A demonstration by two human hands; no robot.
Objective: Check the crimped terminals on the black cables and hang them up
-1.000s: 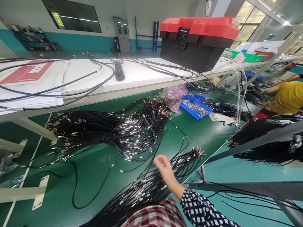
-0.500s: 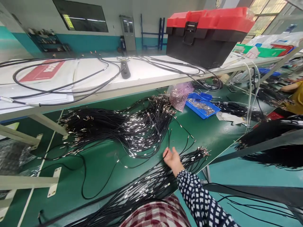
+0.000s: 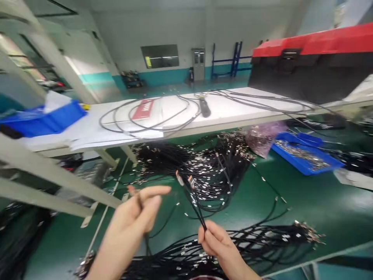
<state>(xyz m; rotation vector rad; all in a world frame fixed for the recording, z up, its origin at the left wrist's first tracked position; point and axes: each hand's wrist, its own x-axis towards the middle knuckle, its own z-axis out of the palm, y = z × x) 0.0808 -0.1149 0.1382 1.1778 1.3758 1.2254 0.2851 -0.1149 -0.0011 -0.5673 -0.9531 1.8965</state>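
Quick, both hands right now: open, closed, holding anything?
Left hand: fingers pinched on a thin black cable.
Right hand: pinched shut on two black cables, ends raised.

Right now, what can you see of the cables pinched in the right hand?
The cables are thin, black and rubbery-looking. The right hand pinches them at its fingertips, and they rise up and to the left, ending in small metal terminals, blurred. They stand above the green bench. The left hand is apart from them.
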